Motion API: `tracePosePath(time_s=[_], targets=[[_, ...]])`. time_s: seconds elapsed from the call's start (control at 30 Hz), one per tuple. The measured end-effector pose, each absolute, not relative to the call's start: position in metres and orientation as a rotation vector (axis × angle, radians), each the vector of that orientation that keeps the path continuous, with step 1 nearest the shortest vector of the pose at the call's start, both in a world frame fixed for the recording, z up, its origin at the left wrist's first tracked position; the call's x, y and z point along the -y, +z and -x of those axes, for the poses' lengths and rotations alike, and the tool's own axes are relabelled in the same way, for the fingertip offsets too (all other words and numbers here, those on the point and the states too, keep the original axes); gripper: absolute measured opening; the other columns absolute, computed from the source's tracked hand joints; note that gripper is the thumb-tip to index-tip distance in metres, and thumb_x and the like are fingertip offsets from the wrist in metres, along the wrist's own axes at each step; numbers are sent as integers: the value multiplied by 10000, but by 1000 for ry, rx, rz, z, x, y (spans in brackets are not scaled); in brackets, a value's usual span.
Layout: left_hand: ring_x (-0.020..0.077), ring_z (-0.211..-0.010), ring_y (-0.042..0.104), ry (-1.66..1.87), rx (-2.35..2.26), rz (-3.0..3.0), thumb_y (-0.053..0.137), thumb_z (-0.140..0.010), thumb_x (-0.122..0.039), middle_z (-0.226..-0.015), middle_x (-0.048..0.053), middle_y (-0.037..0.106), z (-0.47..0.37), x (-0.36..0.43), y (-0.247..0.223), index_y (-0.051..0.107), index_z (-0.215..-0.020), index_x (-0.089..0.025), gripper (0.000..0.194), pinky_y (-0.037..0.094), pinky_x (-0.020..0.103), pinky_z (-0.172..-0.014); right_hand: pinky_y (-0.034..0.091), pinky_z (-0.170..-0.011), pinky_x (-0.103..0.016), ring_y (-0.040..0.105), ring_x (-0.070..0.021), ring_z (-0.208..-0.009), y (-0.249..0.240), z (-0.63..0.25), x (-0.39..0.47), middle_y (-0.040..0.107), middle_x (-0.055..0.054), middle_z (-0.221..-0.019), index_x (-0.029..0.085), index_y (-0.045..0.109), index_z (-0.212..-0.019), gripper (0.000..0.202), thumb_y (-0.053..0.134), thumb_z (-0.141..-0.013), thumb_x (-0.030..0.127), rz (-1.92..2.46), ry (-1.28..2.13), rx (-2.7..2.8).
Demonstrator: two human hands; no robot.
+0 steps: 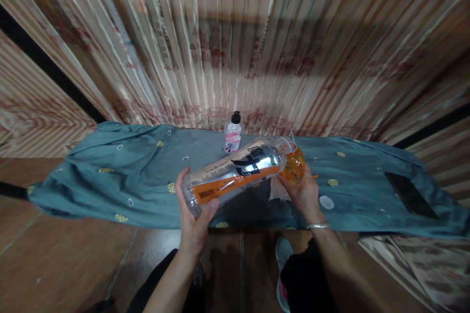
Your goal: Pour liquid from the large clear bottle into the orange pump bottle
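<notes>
My left hand [194, 227] is wrapped round the base of a large clear plastic bottle [235, 171] with an orange and silver label. The bottle lies tilted above the cloth, its neck at the right and slightly higher than its base. My right hand [303, 193], with a silver bracelet at the wrist, grips a small see-through orange container [294, 164]. The bottle's mouth meets or overlaps the top of this container; whether they touch I cannot tell. Beneath the right hand lies a whitish piece of paper or tissue [277, 191], partly hidden.
A small bottle [233, 134] with a black cap and pink label stands behind the large one. On the patterned blue-green cloth [147, 171] lie a round white cap [326, 202] and a dark phone [410, 194] at the right. A striped curtain [235, 49] hangs behind.
</notes>
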State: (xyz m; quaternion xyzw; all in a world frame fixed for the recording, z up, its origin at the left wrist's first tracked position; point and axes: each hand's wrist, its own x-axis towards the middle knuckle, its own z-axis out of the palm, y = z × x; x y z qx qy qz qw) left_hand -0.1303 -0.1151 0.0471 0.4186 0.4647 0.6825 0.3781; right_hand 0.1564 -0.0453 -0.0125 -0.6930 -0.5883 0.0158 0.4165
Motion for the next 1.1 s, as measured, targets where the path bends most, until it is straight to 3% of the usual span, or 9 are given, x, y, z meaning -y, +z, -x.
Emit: tracePosePath(time_s=[0.57, 0.73, 1.1], targets=[[211, -943, 668, 1760, -1172, -1036, 852, -670, -402, -1088, 31, 654, 131, 116, 48, 428, -1403, -280, 856, 518, 340, -877, 538, -915, -487, 676, -381, -1128, -12, -156, 46, 690, -196, -1254, 171, 470, -1417, 875, 652, -759, 719, 1766, 94, 1467], [243, -980, 677, 1743, -1224, -1036, 879, -640, -386, -1104, 47, 650, 127, 119, 59, 426, -1390, -268, 884, 539, 375, -885, 548, -904, -492, 685, -372, -1104, -12, -156, 47, 690, -214, -1246, 134, 457, -1428, 894, 663, -759, 691, 1772, 88, 1478], [216, -965, 666, 1770, -1217, -972, 925, -563, -372, -1112, 42, 634, 119, 120, 66, 430, -1380, -274, 960, 550, 353, -884, 538, -939, -487, 676, -377, -1142, -10, -156, 46, 676, -230, -1270, 118, 470, -1414, 896, 649, -760, 703, 1770, 77, 1475]])
